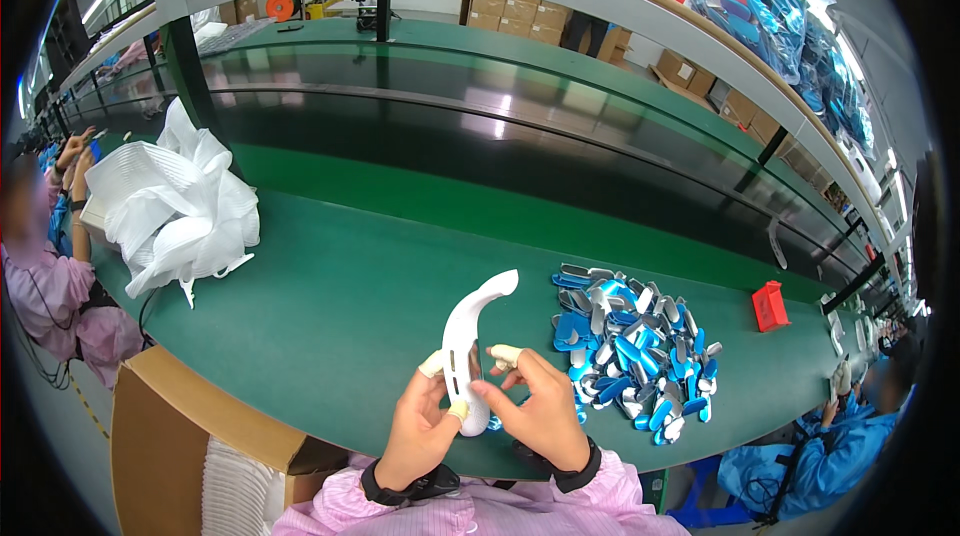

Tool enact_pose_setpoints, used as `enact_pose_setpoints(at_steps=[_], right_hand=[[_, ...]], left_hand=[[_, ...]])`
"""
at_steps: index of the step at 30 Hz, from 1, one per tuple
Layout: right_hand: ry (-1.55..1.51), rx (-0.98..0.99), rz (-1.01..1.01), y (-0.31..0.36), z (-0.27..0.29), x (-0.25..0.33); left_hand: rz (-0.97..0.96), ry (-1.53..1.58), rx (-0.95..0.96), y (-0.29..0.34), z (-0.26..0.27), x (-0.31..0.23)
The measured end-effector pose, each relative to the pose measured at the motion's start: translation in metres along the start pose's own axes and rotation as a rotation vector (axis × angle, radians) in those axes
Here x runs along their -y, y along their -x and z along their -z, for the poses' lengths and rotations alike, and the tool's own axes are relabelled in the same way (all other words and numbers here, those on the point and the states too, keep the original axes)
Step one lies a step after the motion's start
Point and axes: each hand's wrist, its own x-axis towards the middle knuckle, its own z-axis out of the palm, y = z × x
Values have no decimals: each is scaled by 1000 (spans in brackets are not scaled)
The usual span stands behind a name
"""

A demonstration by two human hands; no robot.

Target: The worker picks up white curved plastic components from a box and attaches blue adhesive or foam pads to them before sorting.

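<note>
A white, curved plastic housing (462, 338) with dark slots along its side stands tilted above the green table, its bent end upward. My left hand (420, 426) is closed round its lower part, with pale finger cots on the fingertips. Against the right side of the housing, my right hand (540, 411) is closed, thumb and fingers bent at a small silver piece (476, 360), partly hidden by the fingers. To the right lies a heap of small blue and silver oval pieces (640, 351).
White foam wrapping (180, 206) is piled at the left. A cardboard box (165, 436) with white foam sheets sits at the lower left. A small red bin (769, 307) stands at right on the green table (330, 286). People work on both sides; a shelf crosses overhead.
</note>
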Motion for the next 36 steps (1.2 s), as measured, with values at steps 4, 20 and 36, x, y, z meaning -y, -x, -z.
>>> enact_pose_setpoints(at_steps=[4,20,36], right_hand=[[123,-25,0,1,4,0],[-714,470,-408,29,13,-13],[215,-176,224,-98,32,-94]], left_hand=[[157,215,2,-1,5,-5],[260,577,-18,-12,8,-2],[297,-754,-170,-13,33,-5]])
